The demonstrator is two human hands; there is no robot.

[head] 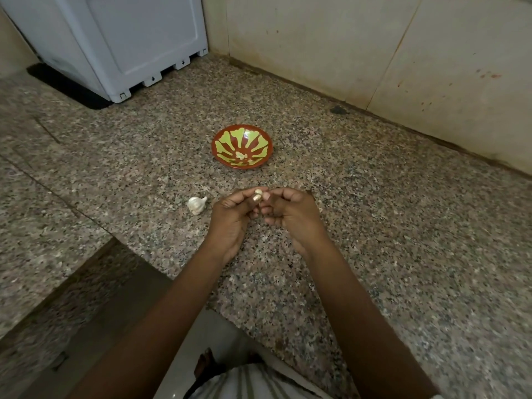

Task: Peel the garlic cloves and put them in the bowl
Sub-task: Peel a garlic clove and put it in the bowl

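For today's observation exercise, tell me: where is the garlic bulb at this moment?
In the head view, the garlic bulb lies on the stone counter just left of the left hand, nearer the person than the red and green bowl.

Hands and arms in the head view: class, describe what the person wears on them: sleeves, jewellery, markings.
Both forearms are bare, with no sleeves showing. The left hand and right hand carry no visible ring, watch, bracelet or glove. A striped garment shows at the bottom edge.
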